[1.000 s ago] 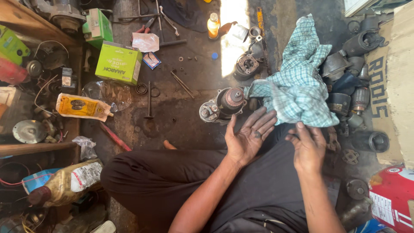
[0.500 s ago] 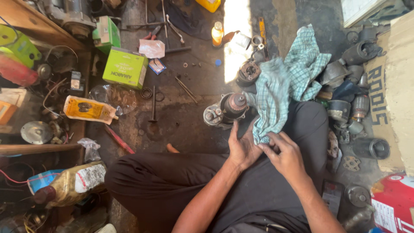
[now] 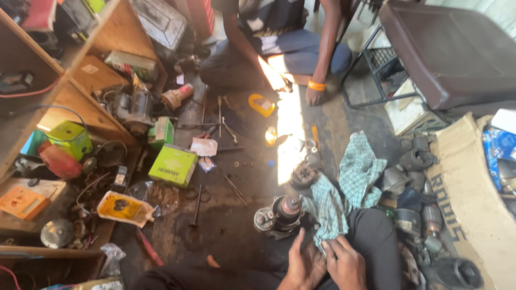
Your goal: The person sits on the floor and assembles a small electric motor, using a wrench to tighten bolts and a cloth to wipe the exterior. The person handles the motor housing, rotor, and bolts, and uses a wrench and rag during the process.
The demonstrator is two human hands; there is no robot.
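Note:
My two hands rest together on my dark-trousered lap at the bottom of the head view. My right hand (image 3: 348,263) pinches the lower end of a green checked cloth (image 3: 356,174) that trails up and away over the floor. My left hand (image 3: 302,262) lies flat against that cloth end, fingers stretched and pointing away from me. A greasy starter motor (image 3: 280,213) stands on the floor just beyond my left hand, touching the cloth's edge.
Another person (image 3: 279,37) sits across from me, one hand with an orange bracelet (image 3: 315,90) on the floor. Green box (image 3: 173,165), yellow packet (image 3: 124,208) and loose tools lie left. Wooden shelves (image 3: 70,91) stand far left; motor parts (image 3: 418,160), cardboard (image 3: 468,207) and a brown seat (image 3: 457,48) are right.
My hands have come together at the cloth's end, the left no longer palm-up and apart. The view has tilted up, and the other person now shows.

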